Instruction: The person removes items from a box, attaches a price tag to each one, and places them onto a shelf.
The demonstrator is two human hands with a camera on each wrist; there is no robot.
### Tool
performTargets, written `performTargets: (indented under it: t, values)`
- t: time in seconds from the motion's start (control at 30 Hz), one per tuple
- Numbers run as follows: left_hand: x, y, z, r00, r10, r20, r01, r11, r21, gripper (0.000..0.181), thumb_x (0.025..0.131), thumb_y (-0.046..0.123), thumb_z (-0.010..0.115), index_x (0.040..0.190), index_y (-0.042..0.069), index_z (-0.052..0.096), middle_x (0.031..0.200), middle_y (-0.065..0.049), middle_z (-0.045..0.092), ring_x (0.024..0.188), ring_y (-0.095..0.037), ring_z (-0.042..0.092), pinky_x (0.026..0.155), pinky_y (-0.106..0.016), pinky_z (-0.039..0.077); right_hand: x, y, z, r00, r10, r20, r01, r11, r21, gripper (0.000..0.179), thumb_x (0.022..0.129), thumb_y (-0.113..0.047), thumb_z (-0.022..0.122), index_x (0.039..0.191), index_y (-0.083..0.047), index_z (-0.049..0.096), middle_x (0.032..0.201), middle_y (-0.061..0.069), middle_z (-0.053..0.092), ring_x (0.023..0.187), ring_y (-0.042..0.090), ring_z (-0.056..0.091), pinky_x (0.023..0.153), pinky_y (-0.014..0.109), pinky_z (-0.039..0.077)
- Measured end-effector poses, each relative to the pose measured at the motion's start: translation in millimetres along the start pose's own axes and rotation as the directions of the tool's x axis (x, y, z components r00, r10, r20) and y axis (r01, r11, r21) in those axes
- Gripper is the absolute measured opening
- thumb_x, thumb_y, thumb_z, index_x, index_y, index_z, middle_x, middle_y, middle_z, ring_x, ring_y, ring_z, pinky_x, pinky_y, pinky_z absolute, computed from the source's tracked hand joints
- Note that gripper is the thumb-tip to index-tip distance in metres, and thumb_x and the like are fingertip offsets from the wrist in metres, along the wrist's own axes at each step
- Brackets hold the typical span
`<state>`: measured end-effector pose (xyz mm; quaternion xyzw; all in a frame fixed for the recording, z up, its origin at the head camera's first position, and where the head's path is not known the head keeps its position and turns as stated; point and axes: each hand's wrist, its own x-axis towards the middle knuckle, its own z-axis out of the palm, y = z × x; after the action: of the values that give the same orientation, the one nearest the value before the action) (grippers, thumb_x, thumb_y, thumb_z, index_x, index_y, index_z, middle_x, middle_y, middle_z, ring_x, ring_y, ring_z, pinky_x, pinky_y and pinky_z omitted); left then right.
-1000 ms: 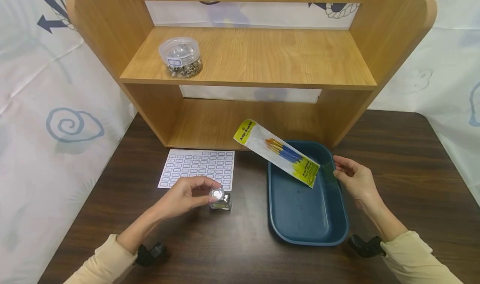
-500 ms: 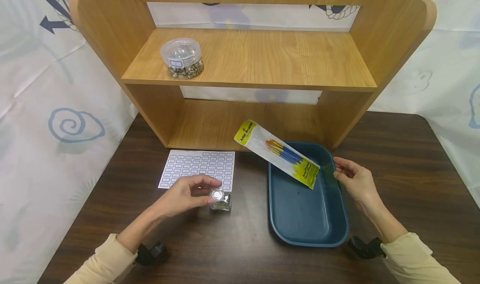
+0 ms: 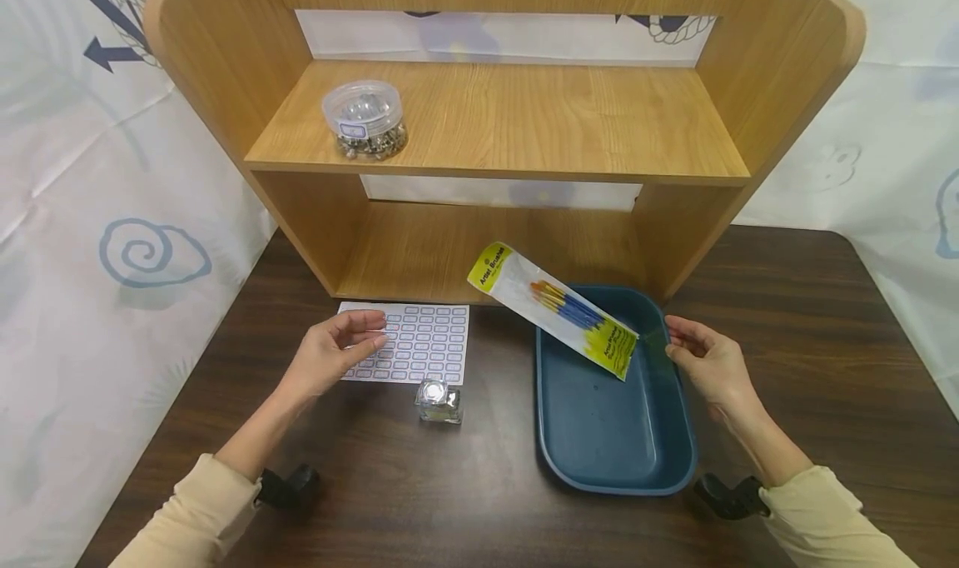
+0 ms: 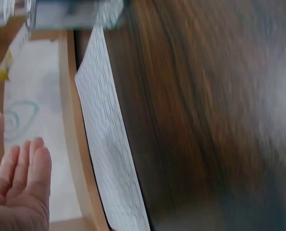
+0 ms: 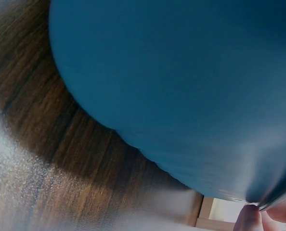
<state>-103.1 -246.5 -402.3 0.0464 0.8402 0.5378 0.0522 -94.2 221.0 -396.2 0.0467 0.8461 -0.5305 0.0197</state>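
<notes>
My left hand (image 3: 330,353) hovers over the near left part of a white label sheet (image 3: 427,345), with its fingers loosely bent and nothing between them. In the left wrist view the fingers (image 4: 39,168) are extended. Right of that hand, on the table, stands a small square clear glass bottle (image 3: 442,406) with a shiny top; part of the bottle (image 4: 66,14) shows blurred in the left wrist view. My right hand (image 3: 712,372) pinches the right rim of a blue plastic tray (image 3: 614,435) between thumb and fingers. The tray's outside wall (image 5: 172,82) fills much of the right wrist view.
A packet of artist brushes (image 3: 554,301) leans across the tray's back left rim. Behind stands a wooden shelf unit (image 3: 509,127). On its upper board sits a labelled clear round tub (image 3: 365,120) of small metallic pieces. The dark wood table (image 3: 479,510) spans the foreground.
My left hand has let go of the glass bottle and moved left and back, over the label sheet. The bottle stays where it stood. My right hand keeps its place at the tray.
</notes>
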Motion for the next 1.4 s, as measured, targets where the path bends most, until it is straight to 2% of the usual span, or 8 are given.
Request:
performTargets:
  t: [0.17, 0.37, 0.47, 0.6, 0.93, 1.13, 1.23, 1.4]
  values:
    - [9.1, -15.5, -20.8, 0.992, -0.052, -0.114, 0.068, 0.987, 0.143, 0.047, 0.088, 0.020, 0.067, 0.126, -0.002, 0.053, 0.121, -0.022, 0.060, 0.104, -0.032, 0.061, 0.074, -0.006, 0.045, 0.0, -0.5, 0.2, 1.000, 0.008, -0.001, -0.008, 1.000, -0.013, 0.043, 0.091, 0.001, 0.054, 0.133, 0.009, 0.045, 0.114, 0.015, 0.057, 0.088, -0.009, 0.050, 0.073, 0.006, 0.046]
    - [18.8, -34.8, -39.7, 0.976, -0.097, -0.197, 0.150, 0.950, 0.276, 0.050, 0.086, 0.017, 0.069, 0.127, -0.006, 0.051, 0.119, -0.025, 0.061, 0.102, -0.036, 0.062, 0.070, -0.011, 0.049, -0.5, -0.9, 0.4, 1.000, 0.003, -0.009, -0.003, 1.000, -0.001, 0.043, 0.091, 0.002, 0.054, 0.132, 0.010, 0.045, 0.108, 0.004, 0.059, 0.088, -0.008, 0.051, 0.073, 0.007, 0.046]
    - [21.4, -40.5, -43.6, 0.970, -0.132, -0.202, 0.190, 0.934, 0.303, 0.052, 0.086, 0.017, 0.069, 0.128, -0.007, 0.050, 0.120, -0.026, 0.059, 0.104, -0.037, 0.061, 0.081, -0.029, 0.053, -0.4, -0.8, 0.7, 1.000, -0.003, -0.009, 0.003, 1.000, 0.010, 0.043, 0.090, 0.003, 0.054, 0.131, 0.010, 0.046, 0.105, -0.001, 0.059, 0.088, -0.007, 0.051, 0.073, 0.007, 0.046]
    - [24.3, -44.6, -45.3, 0.967, -0.157, -0.200, 0.218, 0.915, 0.339, 0.054, 0.085, 0.018, 0.069, 0.128, -0.008, 0.049, 0.120, -0.027, 0.059, 0.104, -0.038, 0.061, 0.087, -0.047, 0.050, 0.1, -0.4, 0.7, 1.000, -0.007, -0.009, 0.007, 1.000, 0.005, 0.043, 0.090, 0.003, 0.054, 0.131, 0.010, 0.046, 0.105, 0.002, 0.059, 0.088, -0.008, 0.051, 0.073, 0.006, 0.046]
    - [32.7, -45.1, -39.9, 0.964, -0.205, -0.170, 0.261, 0.856, 0.446, 0.059, 0.083, 0.021, 0.071, 0.127, -0.010, 0.048, 0.123, -0.029, 0.055, 0.103, -0.038, 0.060, 0.086, -0.048, 0.049, 0.4, -0.9, 1.0, 1.000, 0.001, 0.006, -0.001, 1.000, -0.017, 0.043, 0.091, 0.003, 0.053, 0.132, 0.010, 0.044, 0.114, 0.018, 0.054, 0.088, -0.008, 0.049, 0.073, 0.006, 0.045]
    - [34.6, -45.4, -37.2, 0.968, -0.172, -0.182, 0.241, 0.835, 0.495, 0.052, 0.080, 0.016, 0.072, 0.121, -0.010, 0.053, 0.114, -0.027, 0.060, 0.095, -0.035, 0.060, 0.079, -0.044, 0.048, 0.8, -0.2, 2.1, 1.000, 0.002, 0.006, -0.002, 1.000, -0.019, 0.043, 0.091, 0.003, 0.053, 0.133, 0.010, 0.044, 0.118, 0.022, 0.053, 0.089, -0.007, 0.049, 0.073, 0.006, 0.045]
    - [34.6, -45.6, -36.6, 0.968, -0.162, -0.193, 0.241, 0.824, 0.513, 0.047, 0.079, 0.014, 0.072, 0.117, -0.009, 0.056, 0.108, -0.025, 0.062, 0.089, -0.032, 0.059, 0.073, -0.039, 0.046, 0.5, -0.1, 1.9, 1.000, 0.003, 0.006, -0.003, 1.000, -0.014, 0.043, 0.091, 0.003, 0.053, 0.133, 0.010, 0.044, 0.117, 0.020, 0.053, 0.089, -0.007, 0.049, 0.073, 0.006, 0.045]
    - [34.8, -43.6, -34.8, 0.965, -0.171, -0.200, 0.252, 0.818, 0.518, 0.041, 0.080, 0.013, 0.072, 0.112, -0.008, 0.058, 0.102, -0.023, 0.064, 0.085, -0.030, 0.058, 0.072, -0.037, 0.044, 0.3, 0.8, 1.1, 1.000, 0.000, 0.001, 0.000, 1.000, 0.001, 0.043, 0.091, 0.002, 0.053, 0.133, 0.010, 0.044, 0.108, 0.005, 0.057, 0.090, -0.007, 0.050, 0.073, 0.006, 0.045]
